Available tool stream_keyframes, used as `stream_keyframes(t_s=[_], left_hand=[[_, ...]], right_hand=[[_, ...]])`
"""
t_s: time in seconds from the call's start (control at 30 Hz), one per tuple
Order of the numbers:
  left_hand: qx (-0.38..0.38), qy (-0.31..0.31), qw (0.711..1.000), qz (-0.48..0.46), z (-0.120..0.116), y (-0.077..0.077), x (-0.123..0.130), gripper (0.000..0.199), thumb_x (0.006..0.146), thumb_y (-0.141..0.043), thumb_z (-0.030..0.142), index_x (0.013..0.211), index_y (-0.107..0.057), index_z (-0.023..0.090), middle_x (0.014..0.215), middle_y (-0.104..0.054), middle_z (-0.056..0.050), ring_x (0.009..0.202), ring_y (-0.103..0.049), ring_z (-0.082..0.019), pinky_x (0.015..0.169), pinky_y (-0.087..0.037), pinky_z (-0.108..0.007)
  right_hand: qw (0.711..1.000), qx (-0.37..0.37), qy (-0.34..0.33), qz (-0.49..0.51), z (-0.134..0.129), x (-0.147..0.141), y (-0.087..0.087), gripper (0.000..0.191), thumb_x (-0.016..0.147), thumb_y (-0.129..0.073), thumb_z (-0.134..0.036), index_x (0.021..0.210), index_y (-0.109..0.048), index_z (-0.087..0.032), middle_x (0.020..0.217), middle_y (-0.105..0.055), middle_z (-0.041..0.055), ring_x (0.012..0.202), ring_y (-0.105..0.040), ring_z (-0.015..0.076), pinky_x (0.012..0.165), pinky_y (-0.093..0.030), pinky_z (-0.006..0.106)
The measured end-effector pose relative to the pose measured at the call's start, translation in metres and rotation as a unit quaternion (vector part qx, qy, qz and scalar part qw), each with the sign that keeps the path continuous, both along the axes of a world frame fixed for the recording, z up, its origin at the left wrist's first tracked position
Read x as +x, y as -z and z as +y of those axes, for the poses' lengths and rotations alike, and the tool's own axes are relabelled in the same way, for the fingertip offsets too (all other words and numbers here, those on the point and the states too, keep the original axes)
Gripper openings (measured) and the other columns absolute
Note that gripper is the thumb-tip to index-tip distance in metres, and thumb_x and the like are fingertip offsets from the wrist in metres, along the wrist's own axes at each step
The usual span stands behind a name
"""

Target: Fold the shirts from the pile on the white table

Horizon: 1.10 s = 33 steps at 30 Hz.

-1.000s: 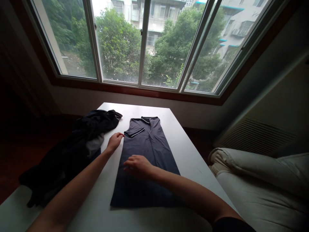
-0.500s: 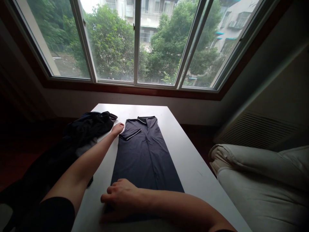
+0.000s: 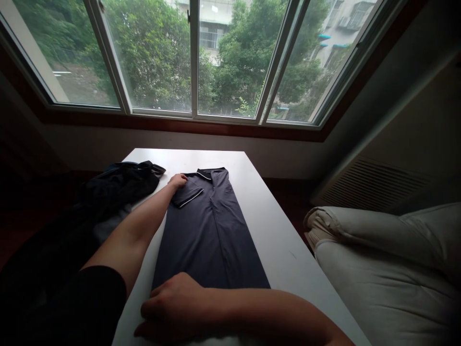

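Observation:
A dark grey polo shirt [image 3: 205,235] lies lengthwise on the white table [image 3: 277,245], folded into a long strip. Its black collar with white piping points to the window, and a short sleeve with a white stripe is turned in over the body. At the shoulder fold on the left, my left hand [image 3: 178,181] has its fingers closed on the fabric edge. Close to me, my right hand [image 3: 176,303] reaches across the lower end, fingers curled at the shirt's near left corner. The hem is hidden behind my right hand and forearm.
A heap of dark clothes [image 3: 122,185] lies along the table's left side and hangs over its edge. Right of the table stands a pale cushioned seat [image 3: 382,259]. Beyond the far end are a wall and a wide window [image 3: 194,72].
My left hand has moved from beside the shirt onto its shoulder edge. My right hand stays at the lower left corner, turned slightly. The camera view has shifted a little.

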<state>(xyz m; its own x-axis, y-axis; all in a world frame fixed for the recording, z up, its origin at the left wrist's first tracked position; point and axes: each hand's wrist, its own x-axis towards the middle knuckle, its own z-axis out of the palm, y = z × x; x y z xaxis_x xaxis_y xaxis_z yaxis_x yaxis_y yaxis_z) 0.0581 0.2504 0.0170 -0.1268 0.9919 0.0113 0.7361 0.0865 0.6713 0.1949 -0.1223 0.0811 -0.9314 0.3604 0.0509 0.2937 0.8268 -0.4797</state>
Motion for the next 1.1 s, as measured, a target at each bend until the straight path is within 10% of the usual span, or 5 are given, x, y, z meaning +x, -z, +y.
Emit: stream_keyframes(t_s=[0.4, 0.8, 1.1], left_hand=[[0.050, -0.003, 0.998, 0.034, 0.011, -0.027, -0.007, 0.029, 0.077, -0.068, 0.012, 0.100, -0.081, 0.022, 0.116, -0.077, -0.007, 0.112, -0.068, -0.026, 0.098, -0.049, -0.030], [0.017, 0.026, 0.998, -0.054, 0.022, -0.035, 0.072, 0.023, 0.083, -0.072, 0.025, 0.099, -0.079, 0.012, 0.082, -0.077, -0.010, 0.081, -0.072, -0.024, 0.071, -0.054, -0.029], [0.067, 0.081, 0.993, -0.046, 0.023, -0.014, 0.080, 0.041, 0.082, -0.059, 0.017, 0.119, -0.076, 0.017, 0.129, -0.073, -0.011, 0.118, -0.067, -0.024, 0.103, -0.048, -0.030]], right_hand=[[0.948, -0.261, 0.030, 0.179, -0.007, 0.078, 0.000, 0.040, 0.096, -0.069, -0.053, 0.081, -0.063, -0.017, 0.078, -0.062, -0.0024, 0.068, -0.059, 0.0075, 0.063, -0.042, 0.016], [0.982, -0.185, 0.026, -0.035, -0.009, 0.134, -0.015, 0.025, 0.098, -0.067, -0.043, 0.090, -0.075, -0.021, 0.075, -0.068, -0.0024, 0.065, -0.056, 0.0098, 0.064, -0.039, 0.021], [0.980, -0.171, 0.026, -0.102, 0.006, 0.145, -0.021, 0.027, 0.098, -0.067, -0.041, 0.082, -0.075, -0.021, 0.065, -0.063, -0.0045, 0.056, -0.045, 0.0090, 0.057, -0.031, 0.023]])
